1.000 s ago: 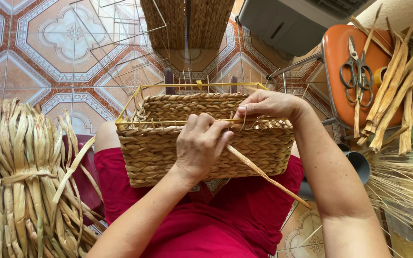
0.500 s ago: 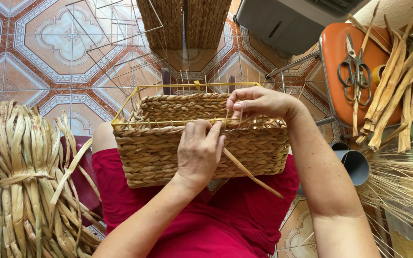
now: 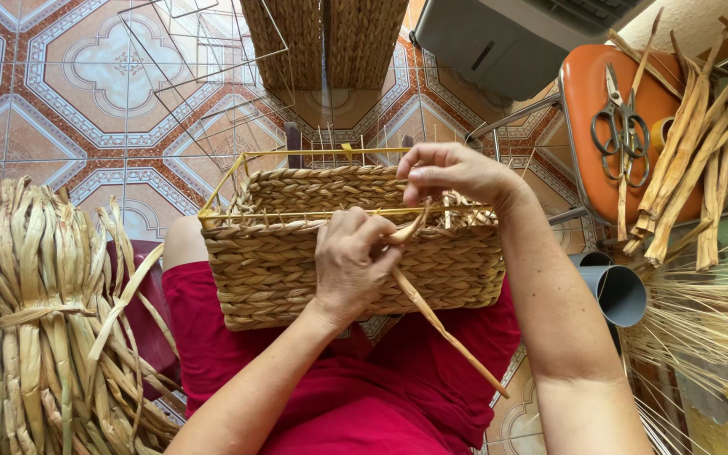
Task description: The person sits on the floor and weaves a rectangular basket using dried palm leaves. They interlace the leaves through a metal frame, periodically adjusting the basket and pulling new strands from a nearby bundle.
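Right now my left hand [image 3: 349, 263] presses against the near wall of the woven basket [image 3: 280, 261], which sits on my lap over the red clothing [image 3: 355, 396]. Its fingers are curled together around a flat tan reed strip [image 3: 440, 324], pinning it to the weave just below the yellow wire rim [image 3: 238, 215]. The strip runs down and to the right from that grip, its free end hanging past the basket's lower edge above my thigh.

My right hand [image 3: 452, 173] is above the basket's right part, thumb and fingertips pinched shut on the upper end of the same strip where it bends up at the rim. Both hands are close together, nearly touching at the strip.

Thin wire uprights stick up along the far side of the basket. On my left stands a thick bundle of dried leaves [image 3: 35, 303], tied round the middle. To my right, an orange stool [image 3: 600, 177] carries a pair of scissors [image 3: 625, 126] and several more tan strips [image 3: 684, 168] lying across it. Just below it I see a grey pipe [image 3: 617, 291] and a spray of fine straw [image 3: 701, 337]. Two finished woven panels [image 3: 326, 42] lie on the patterned tile floor [image 3: 61, 93] ahead.
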